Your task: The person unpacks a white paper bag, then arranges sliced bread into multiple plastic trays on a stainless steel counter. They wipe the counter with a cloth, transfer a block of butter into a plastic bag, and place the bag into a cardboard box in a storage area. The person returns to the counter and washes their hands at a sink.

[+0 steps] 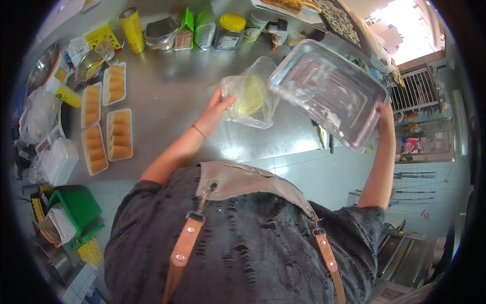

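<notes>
My left hand (223,102) grips the near-left edge of a clear plastic bag (267,110) above the metal worktop (167,125). A pale yellow, creamy mass (251,97) lies inside the bag. My right hand (383,110) holds a clear, rectangular plastic container (330,91) by its right end, tilted and raised beside the bag. White smears cling to the container's inside. Its left corner is close to the bag's right side; whether they touch, I cannot tell.
At the left are several white trays of rolled cakes (120,133), a metal bowl (89,66) and a white foam box (62,161). A yellow canister (132,30) and a yellow-lidded jar (229,32) stand along the back. A green bin (76,211) is at lower left.
</notes>
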`<state>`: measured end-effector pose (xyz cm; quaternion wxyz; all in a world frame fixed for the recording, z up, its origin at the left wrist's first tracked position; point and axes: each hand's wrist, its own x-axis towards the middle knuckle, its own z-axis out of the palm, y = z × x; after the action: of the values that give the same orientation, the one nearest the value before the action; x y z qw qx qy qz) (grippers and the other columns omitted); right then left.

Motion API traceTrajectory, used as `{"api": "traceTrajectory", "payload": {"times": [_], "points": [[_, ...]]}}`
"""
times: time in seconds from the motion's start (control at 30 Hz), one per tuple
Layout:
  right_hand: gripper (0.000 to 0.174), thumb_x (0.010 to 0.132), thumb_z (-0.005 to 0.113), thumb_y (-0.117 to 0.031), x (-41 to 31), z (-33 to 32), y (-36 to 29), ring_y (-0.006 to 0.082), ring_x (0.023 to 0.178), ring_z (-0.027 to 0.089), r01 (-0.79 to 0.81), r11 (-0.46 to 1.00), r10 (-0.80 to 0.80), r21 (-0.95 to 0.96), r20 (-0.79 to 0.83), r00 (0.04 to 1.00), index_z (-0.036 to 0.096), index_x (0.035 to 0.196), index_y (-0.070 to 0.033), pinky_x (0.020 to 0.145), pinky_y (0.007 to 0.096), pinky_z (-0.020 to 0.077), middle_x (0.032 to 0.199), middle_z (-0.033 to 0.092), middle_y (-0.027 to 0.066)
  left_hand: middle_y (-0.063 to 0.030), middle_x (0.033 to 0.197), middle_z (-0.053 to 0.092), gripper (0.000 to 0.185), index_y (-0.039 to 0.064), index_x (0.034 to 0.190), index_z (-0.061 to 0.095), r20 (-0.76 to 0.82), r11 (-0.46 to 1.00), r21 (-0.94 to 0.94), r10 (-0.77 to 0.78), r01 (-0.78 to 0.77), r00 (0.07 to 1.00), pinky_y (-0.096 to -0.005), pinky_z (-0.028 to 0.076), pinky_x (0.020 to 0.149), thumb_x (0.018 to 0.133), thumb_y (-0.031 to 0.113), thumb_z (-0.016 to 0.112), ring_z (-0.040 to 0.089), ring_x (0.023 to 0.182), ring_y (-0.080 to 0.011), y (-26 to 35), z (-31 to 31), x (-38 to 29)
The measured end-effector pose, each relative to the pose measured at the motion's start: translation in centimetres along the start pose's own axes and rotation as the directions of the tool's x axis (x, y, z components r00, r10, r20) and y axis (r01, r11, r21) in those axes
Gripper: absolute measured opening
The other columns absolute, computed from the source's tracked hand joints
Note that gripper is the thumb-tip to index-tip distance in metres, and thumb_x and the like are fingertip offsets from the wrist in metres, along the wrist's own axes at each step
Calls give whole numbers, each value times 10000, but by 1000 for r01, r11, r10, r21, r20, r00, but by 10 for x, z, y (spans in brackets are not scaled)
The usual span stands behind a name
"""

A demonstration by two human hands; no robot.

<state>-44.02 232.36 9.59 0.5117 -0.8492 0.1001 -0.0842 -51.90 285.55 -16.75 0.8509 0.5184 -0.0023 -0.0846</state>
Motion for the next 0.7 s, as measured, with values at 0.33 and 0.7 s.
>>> {"api": "traceTrajectory", "payload": {"times": [0.33, 0.7], "points": [[633, 849, 568, 8, -96, 113, 374, 179, 851, 599, -183, 712, 530, 678, -348, 774, 327, 1429, -68, 671, 342, 517, 1066, 596, 111, -264, 1587, 156, 1411, 10, 1558, -112, 132, 307, 936, 147, -172, 980, -448, 251, 1191, 666, 361, 923, 232, 1468, -363, -71, -10, -9], [664, 876, 731, -266, -117, 205, 401, 293, 959, 593, -502, 865, 412, -10, -556, 722, 389, 1365, 24, 784, 438, 507, 1121, 572, 182, -225, 1606, 137, 1474, 37, 1567, -127, 85, 571, 774, 336, -274, 938, -417, 248, 1196, 609, 330, 955, 220, 1474, -327, -48, 8, 82]]}}
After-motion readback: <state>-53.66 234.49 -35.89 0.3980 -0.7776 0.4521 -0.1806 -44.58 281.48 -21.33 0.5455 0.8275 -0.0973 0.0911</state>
